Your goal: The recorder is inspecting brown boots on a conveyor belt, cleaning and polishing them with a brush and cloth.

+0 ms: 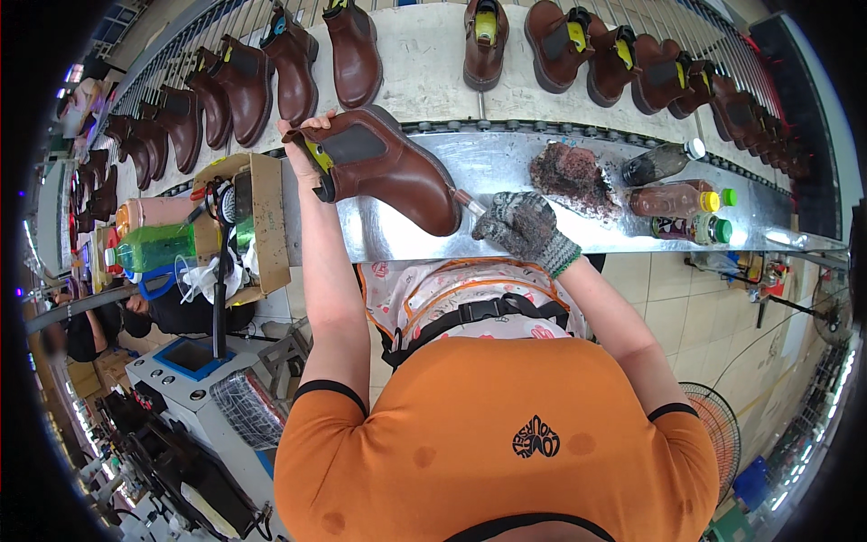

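My left hand (303, 161) grips a brown leather ankle boot (388, 172) at its top opening, thumb and fingers around the shaft. The boot lies on its side in the air over the metal work ledge (361, 237), its toe pointing right toward me. Dark elastic panels and a yellow lining show near the opening. On my right hand (522, 228) is a grey, dark-stained knit glove. Its fingers close on a small slim brush-like tool (468, 201), whose brown end meets the boot's toe at the sole edge. The tool's exact kind is unclear.
Beyond the ledge, brown boots (354, 59) stand in rows on a conveyor (424, 54). A stained clump of cloth or sponge (571, 176) and several bottles (664, 200) sit at the right. A cardboard box (271, 221) with bottles is at left; a fan (713, 425) stands behind right.
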Tool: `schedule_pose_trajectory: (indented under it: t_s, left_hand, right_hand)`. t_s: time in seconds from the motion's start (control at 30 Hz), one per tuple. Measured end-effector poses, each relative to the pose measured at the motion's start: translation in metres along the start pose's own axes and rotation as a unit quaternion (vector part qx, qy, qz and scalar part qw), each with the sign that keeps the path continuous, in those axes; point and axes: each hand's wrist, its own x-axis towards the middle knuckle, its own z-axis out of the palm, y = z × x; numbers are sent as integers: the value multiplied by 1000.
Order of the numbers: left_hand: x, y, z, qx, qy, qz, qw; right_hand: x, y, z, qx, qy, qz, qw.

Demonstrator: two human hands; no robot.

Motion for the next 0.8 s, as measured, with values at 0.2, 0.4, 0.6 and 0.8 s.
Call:
schedule_pose_trajectory:
  t_s: [0.2, 0.4, 0.6, 0.8]
  left_hand:
    - [-3, 3, -2, 9, 25, 3, 1000]
    - [1, 0, -11, 46, 57, 25, 997]
    - [4, 1, -13, 102, 107, 72, 986]
    - [2, -21, 48, 92, 214, 92, 968]
  right_hand:
    - [-6, -3, 4, 84, 14, 44, 995]
    - [-15, 5, 9, 117, -43, 63, 990]
    - [-23, 10, 27, 225, 14, 80, 971]
    - [-36, 22, 50, 368, 106, 132, 914]
